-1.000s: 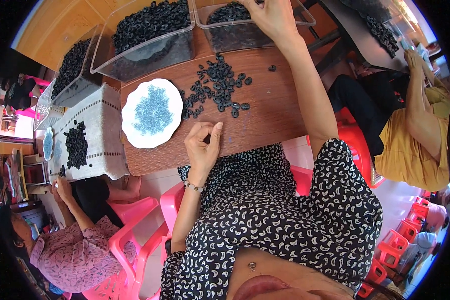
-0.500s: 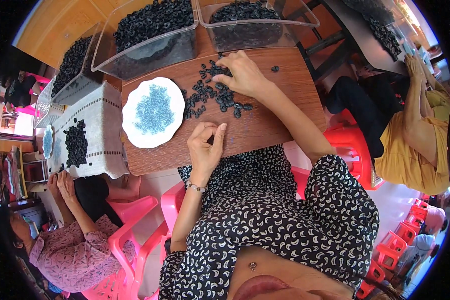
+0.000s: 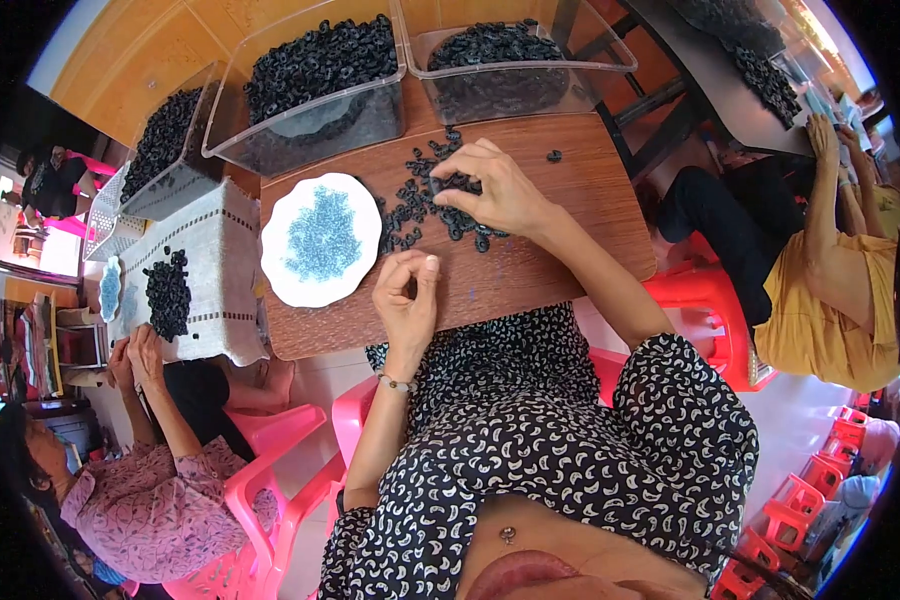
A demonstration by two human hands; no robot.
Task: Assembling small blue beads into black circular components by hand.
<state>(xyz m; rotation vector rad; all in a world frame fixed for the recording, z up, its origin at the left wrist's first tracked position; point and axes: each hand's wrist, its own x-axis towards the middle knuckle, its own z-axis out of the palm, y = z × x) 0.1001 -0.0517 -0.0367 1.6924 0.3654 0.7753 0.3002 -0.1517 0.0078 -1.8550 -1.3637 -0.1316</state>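
Small black ring-like pieces (image 3: 407, 205) lie in a loose pile on the brown table, right of a white scalloped plate (image 3: 280, 275) that holds tiny blue-grey bits. Over the pile is my right hand (image 3: 505, 190), its thumb and fingertips closing on a small black piece (image 3: 434, 187). My left hand (image 3: 407, 300) rests by the near table edge, fingers curled and thumb against the index finger. Whatever it pinches is too small or hidden to name.
Clear plastic bins (image 3: 315, 120), (image 3: 515, 95) full of black pieces stand along the far edge. One stray piece (image 3: 554, 156) lies at the right. Another person's hands (image 3: 135, 355) are at a cloth-covered table (image 3: 232, 270) on the left; a person in yellow (image 3: 830, 300) sits right.
My right hand has come a little nearer to me, and its fingertips have drawn together at the pile. My left hand keeps its curled pose. The whole view has shifted slightly.
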